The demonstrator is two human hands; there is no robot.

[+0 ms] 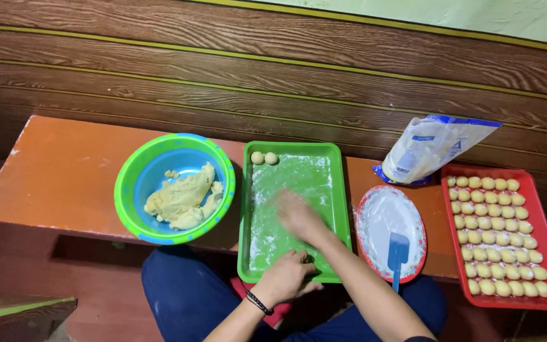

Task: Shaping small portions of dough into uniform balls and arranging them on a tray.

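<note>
Toward the bench's (64, 171) left end stands your green bowl (173, 187) with the lump of dough (183, 201) in it. At the middle, your left hand (288, 276) grips the near rim of the floured green tray (294, 212), while your right hand (297, 214), blurred, lies flat on the flour; I cannot tell what is under it. Two dough balls (264, 158) sit in the tray's far left corner. You seem to be rolling a piece; next, set it beside those two. Farther right are the floured plate (390, 231) and the red tray of balls (500, 237).
</note>
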